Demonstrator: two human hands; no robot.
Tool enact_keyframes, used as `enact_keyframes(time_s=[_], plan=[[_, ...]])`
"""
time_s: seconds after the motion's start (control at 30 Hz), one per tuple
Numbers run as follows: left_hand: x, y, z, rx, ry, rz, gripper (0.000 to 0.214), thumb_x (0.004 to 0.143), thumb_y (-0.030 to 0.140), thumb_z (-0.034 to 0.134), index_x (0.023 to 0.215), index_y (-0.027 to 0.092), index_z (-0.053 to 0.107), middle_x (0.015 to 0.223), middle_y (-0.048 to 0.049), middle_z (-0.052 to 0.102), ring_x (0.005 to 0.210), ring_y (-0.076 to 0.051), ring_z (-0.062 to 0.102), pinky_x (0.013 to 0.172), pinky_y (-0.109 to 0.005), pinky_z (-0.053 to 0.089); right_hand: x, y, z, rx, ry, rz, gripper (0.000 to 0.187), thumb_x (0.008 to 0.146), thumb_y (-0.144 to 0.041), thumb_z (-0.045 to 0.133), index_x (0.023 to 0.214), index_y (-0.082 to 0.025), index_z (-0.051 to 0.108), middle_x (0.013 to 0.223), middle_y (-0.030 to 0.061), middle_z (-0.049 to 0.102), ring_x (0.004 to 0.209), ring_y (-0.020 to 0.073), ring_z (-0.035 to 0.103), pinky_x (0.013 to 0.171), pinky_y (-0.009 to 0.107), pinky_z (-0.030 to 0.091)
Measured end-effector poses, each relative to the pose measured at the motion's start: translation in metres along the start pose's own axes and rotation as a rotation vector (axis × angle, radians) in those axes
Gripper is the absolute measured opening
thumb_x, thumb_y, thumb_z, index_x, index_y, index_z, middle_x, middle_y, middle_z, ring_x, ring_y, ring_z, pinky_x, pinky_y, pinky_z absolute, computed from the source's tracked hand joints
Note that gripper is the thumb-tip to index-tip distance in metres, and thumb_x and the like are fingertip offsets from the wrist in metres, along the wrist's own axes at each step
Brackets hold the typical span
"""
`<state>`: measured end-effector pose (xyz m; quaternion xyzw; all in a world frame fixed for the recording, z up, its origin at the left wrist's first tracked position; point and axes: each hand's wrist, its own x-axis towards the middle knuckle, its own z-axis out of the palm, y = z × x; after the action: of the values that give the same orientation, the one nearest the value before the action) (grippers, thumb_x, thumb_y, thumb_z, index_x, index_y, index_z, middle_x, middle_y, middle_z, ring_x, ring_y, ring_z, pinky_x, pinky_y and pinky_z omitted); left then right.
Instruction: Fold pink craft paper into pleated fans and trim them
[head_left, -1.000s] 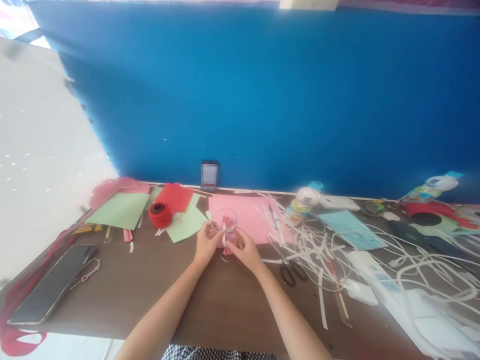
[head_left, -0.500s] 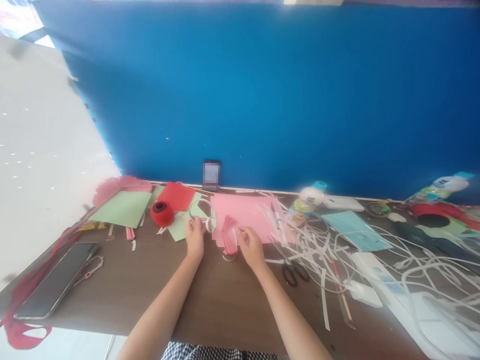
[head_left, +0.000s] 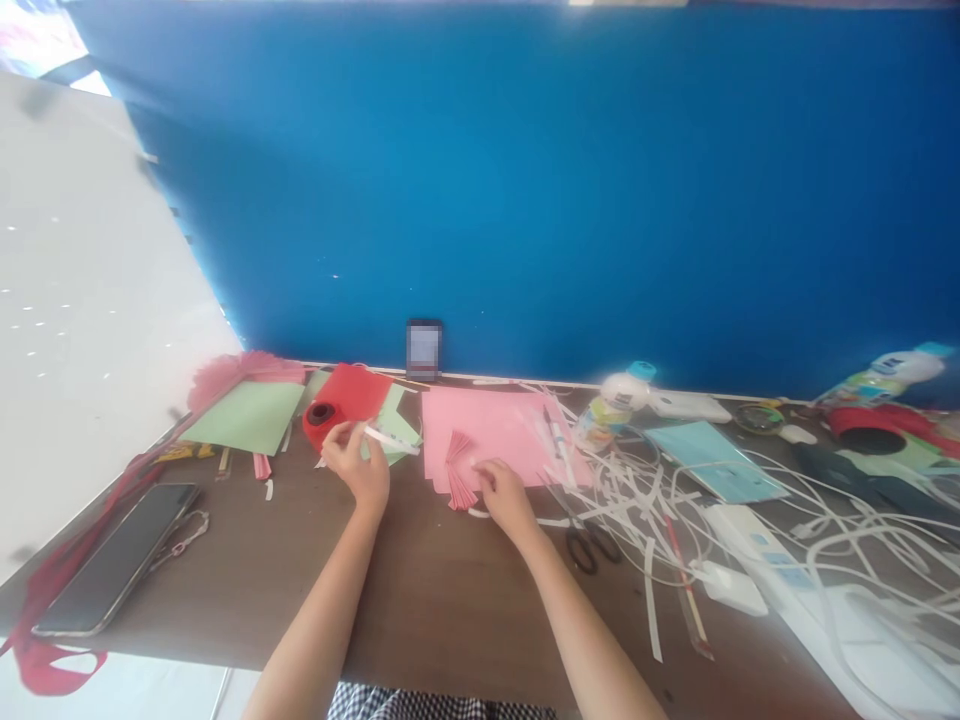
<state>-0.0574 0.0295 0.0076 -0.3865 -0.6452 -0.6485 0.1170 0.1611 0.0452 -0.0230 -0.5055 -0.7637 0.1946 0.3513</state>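
My left hand [head_left: 358, 470] is closed on a white roll of tape [head_left: 391, 440], which shows nearly edge-on over the green paper [head_left: 403, 425]. Just beyond that hand sits a red ribbon roll [head_left: 321, 418] with a dark core. A pleated pink paper fan [head_left: 460, 470], narrow at its middle, lies on the near left part of a pink sheet [head_left: 502, 420]. Right beside the fan, my right hand [head_left: 504, 490] has its thumb and fingers pinched together. A thin white strip [head_left: 480, 514] curls out below this hand and seems held in it; the fingertips are partly hidden.
Scissors [head_left: 590, 545], paper strips and tangled white cables [head_left: 645, 490] spread on the right, near a bottle [head_left: 615, 405] and a power strip [head_left: 761, 545]. A large phone [head_left: 120, 560] lies left. A small phone [head_left: 424, 350] leans against the blue partition [head_left: 480, 200].
My left hand has moved left with the tape roll, which has turned from ring-side to edge-on. My right hand stays near the fan; the white strip now shows below it.
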Motion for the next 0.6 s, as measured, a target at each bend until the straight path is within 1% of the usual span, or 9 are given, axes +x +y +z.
enact_keyframes(time_s=[0.1, 0.2, 0.27, 0.33, 0.37, 0.43, 0.47, 0.53, 0.6], plan=[[0.000, -0.003, 0.002, -0.036, -0.014, 0.016, 0.014, 0.076, 0.026, 0.054, 0.077, 0.018, 0.066, 0.095, -0.0074, 0.055, 0.090, -0.020, 0.050, 0.085, -0.036, 0.038, 0.004, 0.012, -0.015, -0.111, 0.118, 0.001, 0.029, 0.072, -0.007, 0.036, 0.076, -0.017, 0.062, 0.079, 0.0067, 0.058, 0.079, 0.0193, 0.055, 0.074, 0.034, 0.045], [-0.003, 0.000, 0.003, -0.100, -0.087, -0.016, 0.013, 0.074, 0.028, 0.057, 0.070, 0.018, 0.064, 0.087, -0.0049, 0.057, 0.087, -0.018, 0.051, 0.082, -0.034, 0.039, 0.007, 0.024, -0.039, -0.273, 0.369, 0.107, 0.031, 0.070, -0.006, 0.035, 0.078, -0.014, 0.063, 0.081, 0.0113, 0.058, 0.084, 0.0238, 0.053, 0.080, 0.041, 0.042], [-0.006, 0.005, 0.004, -0.121, -0.129, -0.056, 0.015, 0.074, 0.030, 0.057, 0.067, 0.018, 0.063, 0.084, -0.0041, 0.056, 0.085, -0.018, 0.051, 0.082, -0.034, 0.039, 0.007, 0.025, -0.054, -0.367, 0.551, 0.161, 0.032, 0.071, -0.007, 0.036, 0.088, -0.011, 0.063, 0.095, 0.0165, 0.055, 0.098, 0.0289, 0.048, 0.086, 0.048, 0.037], [-0.010, 0.009, 0.004, -0.136, -0.163, -0.086, 0.017, 0.074, 0.031, 0.057, 0.064, 0.018, 0.062, 0.083, -0.0038, 0.055, 0.085, -0.018, 0.051, 0.082, -0.034, 0.039, 0.006, 0.018, -0.063, -0.416, 0.713, 0.189, 0.035, 0.072, -0.011, 0.041, 0.103, -0.010, 0.058, 0.119, 0.0208, 0.042, 0.116, 0.0345, 0.033, 0.093, 0.055, 0.026], [-0.012, 0.010, 0.005, -0.141, -0.180, -0.090, 0.018, 0.074, 0.031, 0.057, 0.062, 0.018, 0.061, 0.083, -0.0038, 0.055, 0.086, -0.018, 0.051, 0.082, -0.034, 0.039, 0.005, 0.011, -0.064, -0.401, 0.750, 0.178, 0.038, 0.073, -0.014, 0.043, 0.109, -0.009, 0.055, 0.126, 0.0214, 0.035, 0.121, 0.0357, 0.027, 0.095, 0.056, 0.023], [-0.018, 0.013, 0.006, -0.161, -0.222, -0.072, 0.019, 0.074, 0.031, 0.057, 0.061, 0.018, 0.060, 0.082, -0.0037, 0.054, 0.085, -0.017, 0.051, 0.082, -0.034, 0.039, 0.002, -0.004, -0.057, -0.258, 0.686, 0.115, 0.043, 0.076, -0.022, 0.046, 0.117, -0.011, 0.048, 0.130, 0.0206, 0.032, 0.122, 0.0339, 0.027, 0.096, 0.054, 0.026], [-0.021, 0.015, 0.006, -0.178, -0.250, -0.056, 0.018, 0.074, 0.030, 0.057, 0.061, 0.018, 0.059, 0.081, -0.0037, 0.054, 0.084, -0.017, 0.051, 0.081, -0.034, 0.039, 0.000, -0.013, -0.051, -0.131, 0.586, 0.074, 0.045, 0.077, -0.027, 0.047, 0.120, -0.013, 0.045, 0.127, 0.0194, 0.037, 0.117, 0.0310, 0.035, 0.093, 0.050, 0.032], [-0.028, 0.018, 0.007, -0.226, -0.322, -0.031, 0.018, 0.075, 0.029, 0.056, 0.062, 0.017, 0.059, 0.080, -0.0038, 0.053, 0.081, -0.016, 0.052, 0.080, -0.032, 0.041, -0.004, -0.028, -0.036, 0.196, 0.295, 0.053, 0.050, 0.081, -0.033, 0.045, 0.128, -0.018, 0.035, 0.117, 0.0146, 0.049, 0.096, 0.0220, 0.054, 0.080, 0.040, 0.045], [-0.035, 0.022, 0.007, -0.294, -0.441, -0.024, 0.017, 0.076, 0.028, 0.055, 0.064, 0.017, 0.059, 0.080, -0.0039, 0.054, 0.080, -0.016, 0.053, 0.077, -0.030, 0.043, -0.008, -0.040, -0.021, 0.424, 0.082, 0.072, 0.052, 0.081, -0.037, 0.047, 0.128, -0.020, 0.033, 0.104, 0.0098, 0.057, 0.080, 0.0177, 0.059, 0.070, 0.032, 0.049]])
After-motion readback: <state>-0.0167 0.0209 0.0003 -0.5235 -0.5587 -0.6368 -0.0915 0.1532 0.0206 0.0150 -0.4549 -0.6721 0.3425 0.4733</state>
